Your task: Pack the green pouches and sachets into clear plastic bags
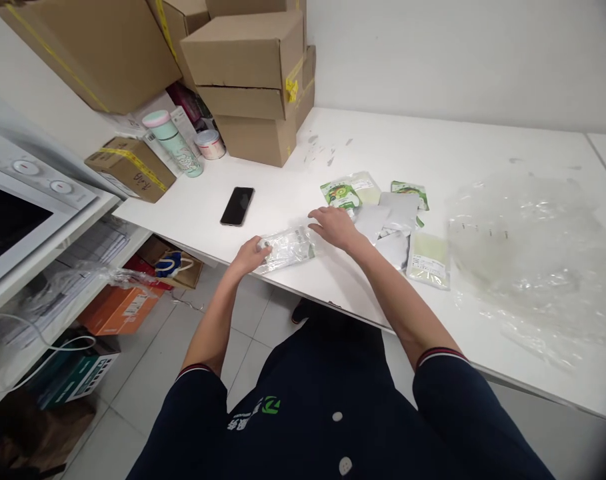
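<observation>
Left hand (pixel 250 257): grip closed on left end of clear packet (pixel 287 248), thumb on top.
Right hand (pixel 335 227): grip loosely open, fingers curved, nothing seen in it; contact with packet's right end, can't tell.
Clear packet: at bench's front edge, between the hands; could slip to the tiled floor (pixel 237 353) if left grip loosens.
Packet film: shiny, looks slick and limp; may fold or skid if pushed from one end.
Silver pouches (pixel 401 210): overlapping, beside right wrist; a sideways forearm sweep could scatter them.
Pale-green pouch (pixel 429 259): just beside the loose plastic heap (pixel 527 247); might get dragged if film catches.
Phone (pixel 237 206): flat, beyond left hand; low risk unless knocked.
Bench (pixel 333 283): white, dark smudges toward back, against plain wall (pixel 447 60).
Back left: stacked cartons (pixel 247 100), mint bottle (pixel 175 143) upright.
Far left: microwave (pixel 33 180) over cluttered shelves.
</observation>
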The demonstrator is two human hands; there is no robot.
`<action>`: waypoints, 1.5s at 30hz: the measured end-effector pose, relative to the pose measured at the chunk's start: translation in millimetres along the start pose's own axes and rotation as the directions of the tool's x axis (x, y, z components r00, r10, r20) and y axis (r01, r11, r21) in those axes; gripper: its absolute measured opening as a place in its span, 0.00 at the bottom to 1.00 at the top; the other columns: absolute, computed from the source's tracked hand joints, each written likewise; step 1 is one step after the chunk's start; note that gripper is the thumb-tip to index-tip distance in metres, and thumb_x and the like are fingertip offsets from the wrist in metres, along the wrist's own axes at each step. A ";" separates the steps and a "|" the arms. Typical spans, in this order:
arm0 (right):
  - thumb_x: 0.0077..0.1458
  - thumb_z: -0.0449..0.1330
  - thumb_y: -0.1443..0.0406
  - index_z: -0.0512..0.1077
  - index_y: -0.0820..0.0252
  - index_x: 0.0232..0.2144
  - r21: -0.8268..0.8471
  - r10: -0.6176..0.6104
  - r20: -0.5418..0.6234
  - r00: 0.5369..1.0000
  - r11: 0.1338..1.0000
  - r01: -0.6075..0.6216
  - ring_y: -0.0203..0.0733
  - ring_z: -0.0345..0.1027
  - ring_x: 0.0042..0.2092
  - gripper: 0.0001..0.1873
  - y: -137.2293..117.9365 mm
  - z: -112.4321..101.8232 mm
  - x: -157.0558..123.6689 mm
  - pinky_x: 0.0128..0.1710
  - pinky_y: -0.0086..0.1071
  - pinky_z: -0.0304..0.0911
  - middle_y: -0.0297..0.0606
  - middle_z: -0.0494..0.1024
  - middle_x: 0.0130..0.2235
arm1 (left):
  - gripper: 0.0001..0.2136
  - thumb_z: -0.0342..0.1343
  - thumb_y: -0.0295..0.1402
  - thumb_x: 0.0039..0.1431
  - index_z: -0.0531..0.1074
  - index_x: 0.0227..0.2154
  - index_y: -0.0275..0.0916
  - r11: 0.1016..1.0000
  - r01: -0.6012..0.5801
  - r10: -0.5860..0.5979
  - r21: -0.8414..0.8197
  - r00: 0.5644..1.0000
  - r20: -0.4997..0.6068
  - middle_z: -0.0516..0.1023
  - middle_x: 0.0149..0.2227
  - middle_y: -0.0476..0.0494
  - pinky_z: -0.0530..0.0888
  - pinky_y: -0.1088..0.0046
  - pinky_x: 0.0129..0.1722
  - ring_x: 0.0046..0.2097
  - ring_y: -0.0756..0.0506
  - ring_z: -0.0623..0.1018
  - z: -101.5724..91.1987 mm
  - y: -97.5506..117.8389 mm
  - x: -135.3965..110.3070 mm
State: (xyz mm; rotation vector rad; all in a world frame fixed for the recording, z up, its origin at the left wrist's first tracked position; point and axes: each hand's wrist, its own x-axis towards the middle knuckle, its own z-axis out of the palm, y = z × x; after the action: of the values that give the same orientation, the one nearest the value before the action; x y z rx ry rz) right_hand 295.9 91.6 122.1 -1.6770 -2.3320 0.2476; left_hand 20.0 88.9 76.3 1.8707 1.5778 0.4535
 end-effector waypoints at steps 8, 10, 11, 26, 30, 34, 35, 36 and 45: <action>0.64 0.46 0.65 0.73 0.62 0.46 0.156 0.311 -0.146 0.939 0.945 -0.288 0.52 0.68 0.46 0.18 -5.1 36.8 -36.9 0.44 0.41 0.64 0.51 0.74 0.45 | 0.18 0.49 0.34 0.62 0.68 0.54 0.39 0.861 -0.064 0.251 0.504 0.916 -0.313 0.66 0.56 0.29 0.66 0.51 0.50 0.56 0.31 0.67 19.6 24.5 -11.7; 0.64 0.46 0.66 0.73 0.64 0.48 0.175 0.287 -0.104 0.952 0.948 -0.266 0.51 0.68 0.47 0.19 -14.9 47.4 -37.4 0.47 0.40 0.64 0.51 0.73 0.46 | 0.16 0.46 0.35 0.65 0.69 0.53 0.41 0.864 -0.172 0.323 0.473 0.911 -0.258 0.66 0.56 0.32 0.65 0.52 0.52 0.56 0.33 0.65 27.6 32.6 -1.2; 0.64 0.46 0.66 0.72 0.64 0.50 0.188 0.276 -0.082 0.958 0.948 -0.257 0.50 0.67 0.48 0.19 -20.2 53.2 -35.8 0.49 0.40 0.63 0.51 0.72 0.48 | 0.17 0.46 0.38 0.65 0.69 0.52 0.40 0.875 -0.186 0.317 0.446 0.918 -0.239 0.67 0.55 0.32 0.65 0.52 0.52 0.56 0.33 0.65 31.5 36.0 7.9; 0.63 0.50 0.58 0.60 0.62 0.62 0.308 0.395 -0.003 0.919 0.875 -0.374 0.54 0.62 0.57 0.27 -33.3 78.7 -25.7 0.52 0.43 0.64 0.53 0.63 0.58 | 0.18 0.46 0.51 0.63 0.69 0.33 0.41 0.938 -0.057 0.069 0.342 0.997 -0.024 0.78 0.36 0.39 0.66 0.66 0.38 0.40 0.39 0.75 47.2 57.7 68.2; 0.62 0.52 0.55 0.59 0.63 0.62 0.350 0.412 -0.020 0.911 0.856 -0.380 0.56 0.59 0.59 0.30 -34.3 78.6 -26.1 0.54 0.45 0.62 0.54 0.61 0.60 | 0.20 0.42 0.45 0.66 0.66 0.22 0.41 0.910 -0.218 0.218 0.353 0.975 0.040 0.76 0.29 0.42 0.63 0.69 0.35 0.37 0.43 0.74 47.1 58.1 69.3; 0.56 0.60 0.53 0.61 0.65 0.61 0.378 0.410 -0.065 0.910 0.854 -0.358 0.59 0.58 0.59 0.35 -35.7 67.3 -31.2 0.56 0.48 0.58 0.56 0.64 0.58 | 0.21 0.39 0.45 0.67 0.65 0.22 0.41 0.880 -0.399 0.407 0.258 0.913 0.025 0.71 0.22 0.47 0.59 0.71 0.29 0.27 0.47 0.69 40.9 61.6 70.0; 0.55 0.61 0.53 0.61 0.65 0.60 0.446 0.392 -0.038 0.919 0.830 -0.335 0.57 0.61 0.57 0.36 -35.7 62.7 -32.6 0.55 0.47 0.59 0.54 0.67 0.56 | 0.22 0.39 0.45 0.67 0.65 0.21 0.41 0.855 -0.455 0.465 0.249 0.885 0.022 0.69 0.21 0.48 0.58 0.71 0.28 0.26 0.47 0.68 38.7 64.1 69.8; 0.54 0.62 0.53 0.61 0.64 0.59 0.544 0.366 0.011 0.930 0.779 -0.313 0.54 0.64 0.54 0.36 -35.5 58.0 -33.8 0.53 0.45 0.62 0.52 0.69 0.54 | 0.23 0.39 0.45 0.67 0.65 0.20 0.41 0.825 -0.510 0.521 0.246 0.853 0.021 0.68 0.20 0.48 0.57 0.71 0.28 0.25 0.48 0.67 36.5 67.2 69.5; 0.44 0.65 0.62 0.71 0.62 0.35 0.912 0.157 0.076 0.985 0.389 -0.132 0.43 0.68 0.41 0.15 -32.9 53.8 -28.2 0.41 0.36 0.65 0.37 0.74 0.36 | 0.24 0.44 0.42 0.62 0.67 0.13 0.38 0.485 -0.757 0.761 0.437 0.612 0.215 0.71 0.17 0.44 0.51 0.71 0.25 0.22 0.49 0.66 35.2 103.4 67.0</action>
State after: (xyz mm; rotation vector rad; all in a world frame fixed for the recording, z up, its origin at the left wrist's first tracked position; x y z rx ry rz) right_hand 258.3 55.0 77.2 -1.2027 -1.4272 1.2853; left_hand 133.8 137.3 109.7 2.9743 0.7720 0.4388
